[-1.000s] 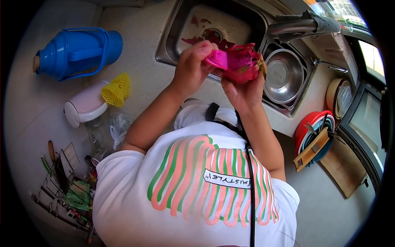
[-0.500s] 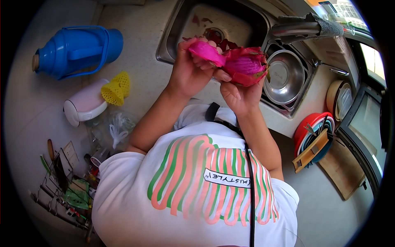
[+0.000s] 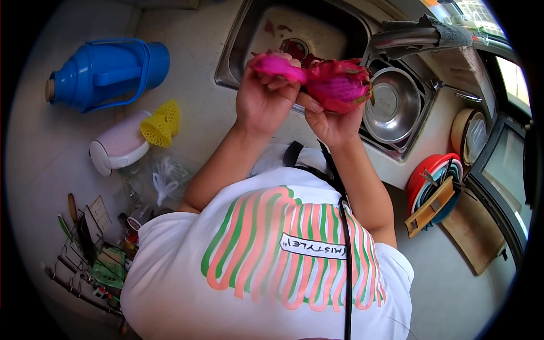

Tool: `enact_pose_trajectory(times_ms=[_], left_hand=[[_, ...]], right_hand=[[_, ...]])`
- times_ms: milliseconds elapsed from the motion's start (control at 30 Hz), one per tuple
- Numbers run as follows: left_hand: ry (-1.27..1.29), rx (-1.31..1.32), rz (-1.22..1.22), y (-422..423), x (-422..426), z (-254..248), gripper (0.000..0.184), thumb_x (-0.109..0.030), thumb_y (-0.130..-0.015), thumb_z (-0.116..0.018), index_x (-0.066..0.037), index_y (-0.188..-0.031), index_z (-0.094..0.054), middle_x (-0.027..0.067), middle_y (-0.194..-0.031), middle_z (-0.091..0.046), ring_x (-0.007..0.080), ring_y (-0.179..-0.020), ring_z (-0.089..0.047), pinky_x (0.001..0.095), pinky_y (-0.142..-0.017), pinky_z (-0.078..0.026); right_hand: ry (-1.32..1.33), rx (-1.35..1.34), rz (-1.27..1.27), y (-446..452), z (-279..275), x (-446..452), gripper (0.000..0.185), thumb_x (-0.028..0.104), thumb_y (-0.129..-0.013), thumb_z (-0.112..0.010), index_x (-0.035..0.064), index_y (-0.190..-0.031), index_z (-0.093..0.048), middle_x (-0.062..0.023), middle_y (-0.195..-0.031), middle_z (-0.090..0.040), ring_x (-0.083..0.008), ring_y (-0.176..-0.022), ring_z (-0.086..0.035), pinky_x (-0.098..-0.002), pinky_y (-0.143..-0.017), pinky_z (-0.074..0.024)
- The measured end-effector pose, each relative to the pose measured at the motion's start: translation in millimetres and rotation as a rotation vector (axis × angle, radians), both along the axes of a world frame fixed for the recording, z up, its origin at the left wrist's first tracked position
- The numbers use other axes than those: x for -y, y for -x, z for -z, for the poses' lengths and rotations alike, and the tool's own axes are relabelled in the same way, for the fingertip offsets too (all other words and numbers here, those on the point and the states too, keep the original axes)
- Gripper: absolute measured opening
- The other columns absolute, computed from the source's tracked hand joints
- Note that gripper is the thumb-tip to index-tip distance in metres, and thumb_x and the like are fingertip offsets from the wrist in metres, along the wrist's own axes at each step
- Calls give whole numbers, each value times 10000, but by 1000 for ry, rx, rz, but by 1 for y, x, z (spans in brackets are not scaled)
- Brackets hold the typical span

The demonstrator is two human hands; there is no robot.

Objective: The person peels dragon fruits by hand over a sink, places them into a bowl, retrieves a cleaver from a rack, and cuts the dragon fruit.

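The fingers of the left hand (image 3: 263, 102) are curled around the pink peel (image 3: 277, 68). Those of the right hand (image 3: 337, 124), partly hidden, hold the dragon fruit (image 3: 339, 85), near the sink (image 3: 226, 71) and metal bowl (image 3: 391, 105)

Magenta dragon fruit (image 3: 340, 88), white shirt (image 3: 170, 277) with pink-and-green stripes (image 3: 245, 241)

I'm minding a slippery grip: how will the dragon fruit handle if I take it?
The dragon fruit is probably slick where its skin is peeled back. Being rounded, it may roll if set down. The peel strip looks floppy, curving over the left hand.
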State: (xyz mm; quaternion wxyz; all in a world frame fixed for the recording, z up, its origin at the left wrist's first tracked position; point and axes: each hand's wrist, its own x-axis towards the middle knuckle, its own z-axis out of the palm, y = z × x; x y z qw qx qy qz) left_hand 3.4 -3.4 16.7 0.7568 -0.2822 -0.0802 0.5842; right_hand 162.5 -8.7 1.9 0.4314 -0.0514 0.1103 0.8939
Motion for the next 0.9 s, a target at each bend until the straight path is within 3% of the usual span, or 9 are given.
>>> enact_pose_trajectory(times_ms=[267, 333, 400, 533, 567, 667, 767, 833, 900], left_hand=[[-148, -340, 218, 41, -19, 13, 286, -146, -966, -492, -98, -712, -369, 31, -686, -361, 136, -644, -374, 229, -467, -340], [-91, -415, 299, 47, -20, 8, 310, -155, -969, -482, -98, -689, -360, 27, -674, -346, 128, -637, -376, 216, -446, -318], [-27, -452, 340, 52, -24, 11, 304, -146, -964, -483, -97, -689, -362, 26, -679, -352, 123, -630, -378, 225, -461, -323], [37, -325, 36, 81, -58, 37, 275, -117, -957, -434, -87, -686, -396, 24, -649, -374, 122, -573, -352, 258, -510, -327], [-107, -502, 27, 109, -74, 54, 282, -120, -964, -421, -75, -687, -401, 14, -632, -364, 114, -562, -344, 256, -515, -328], [72, -1467, 285, 116, -74, 56, 316, -225, -1003, -448, -74, -731, -505, 14, -643, -459, 98, -571, -412, 241, -550, -377], [-114, -2041, 739, 88, -57, 76, 333, -293, -1010, -477, -67, -790, -582, 34, -671, -534, 84, -603, -470, 230, -586, -403], [-483, -2367, 791, 81, -45, 127, 397, -339, -1000, -524, 21, -929, -674, 80, -764, -647, 162, -685, -589, 326, -684, -487], [-748, -2576, 1169, 67, -38, 114, 402, -358, -1002, -528, 12, -1015, -685, 134, -832, -675, 255, -803, -645, 357, -807, -494]], right_hand=[[17, 132, -109, 1, -6, 0, 692, 646, -910, -449, 81, -1297, -546, -176, -1187, -601, -234, -689, -432, -296, -574, -396], [-118, 52, -215, -3, 3, -4, 703, 658, -913, -427, 83, -1298, -552, -183, -1221, -599, -240, -693, -432, -297, -578, -369], [19, 155, -195, -7, 2, 0, 703, 657, -919, -410, 82, -1294, -556, -196, -1234, -596, -252, -706, -432, -299, -575, -369], [186, 328, -273, -17, -8, 14, 666, 665, -923, -411, 119, -1283, -536, -173, -1211, -590, -274, -757, -479, -327, -582, -430], [265, 412, -316, -22, -12, 17, 646, 668, -925, -414, 138, -1277, -527, -158, -1201, -588, -279, -772, -495, -339, -582, -450], [44, 198, -264, -45, 27, 36, 636, 646, -946, -399, 122, -1285, -519, -174, -1220, -583, -291, -806, -525, -303, -573, -472], [211, 338, -187, -48, 38, 37, 650, 643, -952, -424, 106, -1308, -510, -166, -1235, -583, -297, -856, -567, -280, -589, -493], [253, 336, -174, -50, 46, 34, 649, 645, -951, -446, 113, -1316, -509, -152, -1240, -586, -294, -854, -581, -278, -595, -489], [235, 403, -182, -48, 44, 34, 645, 650, -953, -438, 116, -1306, -512, -142, -1213, -596, -290, -854, -586, -276, -585, -476]])
